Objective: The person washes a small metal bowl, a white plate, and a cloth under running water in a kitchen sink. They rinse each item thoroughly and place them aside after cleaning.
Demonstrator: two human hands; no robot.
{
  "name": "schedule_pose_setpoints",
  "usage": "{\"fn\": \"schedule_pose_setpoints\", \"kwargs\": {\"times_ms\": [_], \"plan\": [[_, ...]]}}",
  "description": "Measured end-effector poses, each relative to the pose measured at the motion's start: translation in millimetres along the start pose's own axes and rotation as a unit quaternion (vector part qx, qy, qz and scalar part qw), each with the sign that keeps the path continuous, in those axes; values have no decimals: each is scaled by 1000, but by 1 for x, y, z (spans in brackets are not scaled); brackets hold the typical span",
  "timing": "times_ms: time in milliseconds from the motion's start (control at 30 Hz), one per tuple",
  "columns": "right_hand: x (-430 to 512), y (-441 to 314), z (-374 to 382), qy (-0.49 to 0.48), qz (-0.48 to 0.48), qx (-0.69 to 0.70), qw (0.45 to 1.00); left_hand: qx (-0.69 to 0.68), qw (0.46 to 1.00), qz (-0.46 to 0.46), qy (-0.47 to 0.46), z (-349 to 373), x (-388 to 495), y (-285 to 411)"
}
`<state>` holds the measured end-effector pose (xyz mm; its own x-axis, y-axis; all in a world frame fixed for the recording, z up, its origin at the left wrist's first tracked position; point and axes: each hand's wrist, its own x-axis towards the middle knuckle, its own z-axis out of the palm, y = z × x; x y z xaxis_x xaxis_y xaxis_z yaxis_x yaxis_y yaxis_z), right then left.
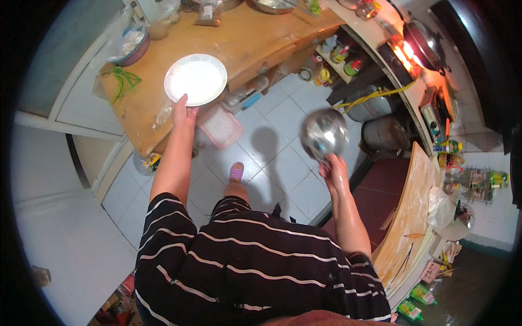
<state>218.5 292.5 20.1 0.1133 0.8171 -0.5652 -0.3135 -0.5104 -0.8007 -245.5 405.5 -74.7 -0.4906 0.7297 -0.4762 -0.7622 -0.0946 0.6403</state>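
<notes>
My left hand (184, 113) grips the near rim of a white plate (200, 77), thumb on top. The plate is level or nearly so, above the edge of a wooden table (159, 77); its bright surface hides any detail. Over the tiled floor, my right hand (335, 169) has hold of a shiny stainless steel bowl (325, 132) by its near edge. The bowl's rounded side faces me, so its inside is hidden. Wet-looking patches glisten on my right forearm.
Green stalks (122, 83) and a basin (134, 47) sit on the table. Flames glow beneath a dark wok (426, 45) at upper right. A yellow hose (375, 95) runs near a gas cylinder (369, 104). A pink tub (222, 126) stands on the floor. A floury wooden board (408, 203) lies right.
</notes>
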Motion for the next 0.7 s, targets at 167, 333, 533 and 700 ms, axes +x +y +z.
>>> {"fn": "schedule_pose_setpoints", "kwargs": {"times_ms": [167, 333, 533, 700], "plan": [[83, -32, 224, -134, -21, -105, 985, -2, 1000, 20, -14, 1, 99, 29], [158, -15, 364, -239, 16, -156, 958, 119, 983, -27, -137, 20, 86, 58], [201, 46, 448, -201, -92, -209, 953, 16, 956, -33, -290, -31, 157, 78], [188, 34, 453, -252, -9, -224, 941, 72, 996, 51, -34, -7, 112, 83]]}}
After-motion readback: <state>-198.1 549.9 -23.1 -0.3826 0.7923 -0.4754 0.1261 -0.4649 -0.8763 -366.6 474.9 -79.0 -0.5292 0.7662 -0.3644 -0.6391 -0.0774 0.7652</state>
